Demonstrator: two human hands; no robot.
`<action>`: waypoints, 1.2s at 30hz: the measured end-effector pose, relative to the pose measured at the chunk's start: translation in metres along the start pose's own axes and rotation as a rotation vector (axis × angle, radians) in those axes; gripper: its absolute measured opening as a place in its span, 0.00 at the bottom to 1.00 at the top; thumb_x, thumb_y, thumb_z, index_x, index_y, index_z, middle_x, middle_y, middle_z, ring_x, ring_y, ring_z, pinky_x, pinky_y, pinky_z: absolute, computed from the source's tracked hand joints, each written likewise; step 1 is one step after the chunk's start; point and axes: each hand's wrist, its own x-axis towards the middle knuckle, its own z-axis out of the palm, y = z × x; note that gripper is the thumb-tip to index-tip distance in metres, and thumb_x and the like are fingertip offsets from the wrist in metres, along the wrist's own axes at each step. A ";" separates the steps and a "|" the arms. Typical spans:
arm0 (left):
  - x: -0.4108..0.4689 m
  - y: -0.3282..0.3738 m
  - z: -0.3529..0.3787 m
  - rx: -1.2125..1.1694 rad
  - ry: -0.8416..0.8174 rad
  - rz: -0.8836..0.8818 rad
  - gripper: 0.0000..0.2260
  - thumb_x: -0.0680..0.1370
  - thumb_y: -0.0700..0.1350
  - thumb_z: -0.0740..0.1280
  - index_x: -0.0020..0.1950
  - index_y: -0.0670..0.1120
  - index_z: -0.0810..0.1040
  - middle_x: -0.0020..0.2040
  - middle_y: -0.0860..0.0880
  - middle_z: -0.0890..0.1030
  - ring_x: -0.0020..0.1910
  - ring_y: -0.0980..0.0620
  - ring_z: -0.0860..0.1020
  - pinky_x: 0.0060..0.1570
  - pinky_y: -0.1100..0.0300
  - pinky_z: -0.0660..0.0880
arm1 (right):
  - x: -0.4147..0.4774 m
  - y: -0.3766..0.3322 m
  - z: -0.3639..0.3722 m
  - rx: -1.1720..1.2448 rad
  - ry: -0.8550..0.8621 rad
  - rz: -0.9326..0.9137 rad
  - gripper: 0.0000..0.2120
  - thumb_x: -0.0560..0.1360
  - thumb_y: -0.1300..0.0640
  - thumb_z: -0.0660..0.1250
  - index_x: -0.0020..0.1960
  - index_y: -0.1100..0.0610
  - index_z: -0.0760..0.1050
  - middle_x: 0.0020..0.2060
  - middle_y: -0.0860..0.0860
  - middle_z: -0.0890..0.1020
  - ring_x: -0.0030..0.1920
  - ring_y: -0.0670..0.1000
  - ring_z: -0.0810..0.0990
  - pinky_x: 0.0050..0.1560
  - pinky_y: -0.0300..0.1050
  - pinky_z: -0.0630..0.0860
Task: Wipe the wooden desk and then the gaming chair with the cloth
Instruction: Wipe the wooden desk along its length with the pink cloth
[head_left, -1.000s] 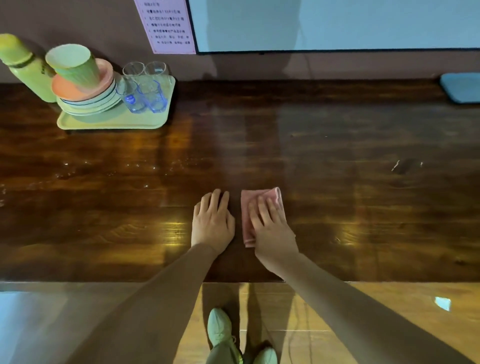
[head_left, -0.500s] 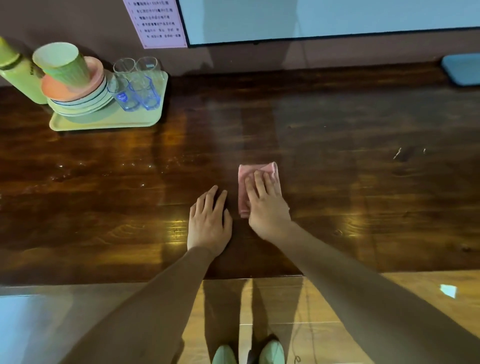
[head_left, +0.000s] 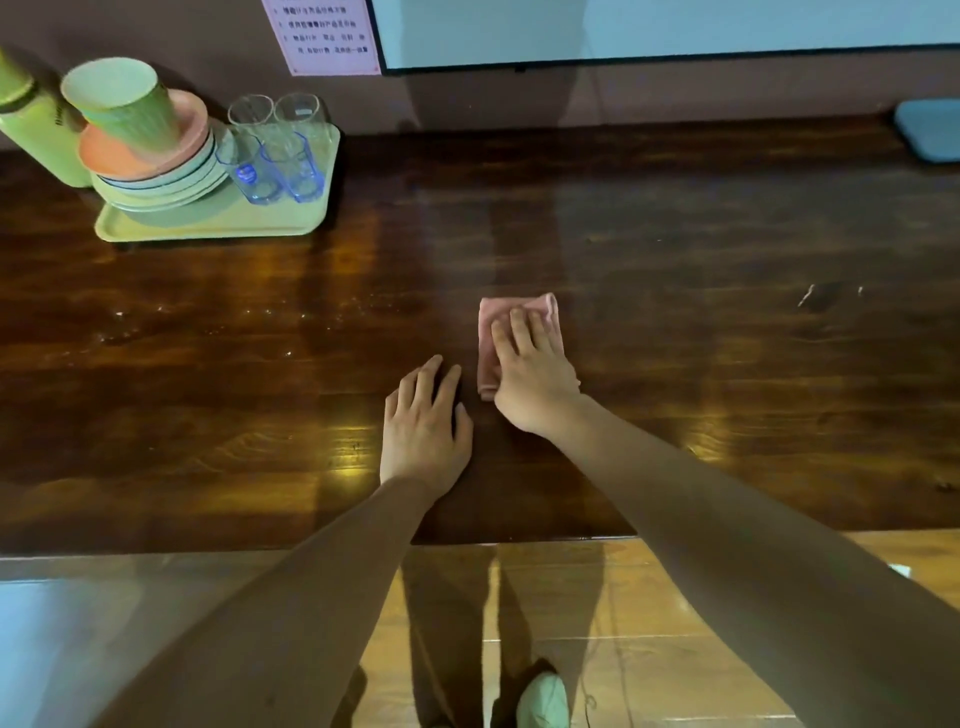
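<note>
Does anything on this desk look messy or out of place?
Pale specks dot the wooden desk left of the cloth, a whitish scuff marks it at right, and the green cup lies tilted on the stacked plates.

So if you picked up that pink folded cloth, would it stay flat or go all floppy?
Probably floppy: the pink folded cloth looks like soft fabric, pressed flat under the right hand. It likely feels light, being thin. It probably slides easily on the shiny dark wooden desk.
</note>
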 end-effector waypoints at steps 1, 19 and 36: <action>0.000 0.000 -0.001 -0.005 0.005 0.001 0.22 0.84 0.52 0.56 0.77 0.48 0.72 0.78 0.47 0.69 0.76 0.46 0.67 0.73 0.47 0.67 | -0.002 -0.002 0.002 -0.011 0.010 0.007 0.45 0.83 0.41 0.63 0.86 0.55 0.39 0.85 0.58 0.39 0.84 0.62 0.36 0.82 0.57 0.35; -0.006 -0.001 0.001 -0.011 0.109 -0.039 0.19 0.82 0.48 0.61 0.72 0.46 0.76 0.74 0.45 0.73 0.73 0.43 0.69 0.71 0.43 0.69 | -0.057 -0.016 0.007 0.023 -0.040 0.022 0.46 0.82 0.40 0.66 0.86 0.52 0.40 0.85 0.54 0.40 0.84 0.58 0.37 0.84 0.58 0.50; 0.016 -0.029 -0.012 0.058 0.039 0.151 0.17 0.82 0.49 0.56 0.67 0.49 0.77 0.65 0.48 0.75 0.63 0.44 0.71 0.60 0.46 0.74 | -0.113 -0.041 0.054 -0.055 0.058 0.005 0.50 0.80 0.39 0.68 0.85 0.54 0.38 0.85 0.56 0.41 0.84 0.59 0.39 0.79 0.54 0.40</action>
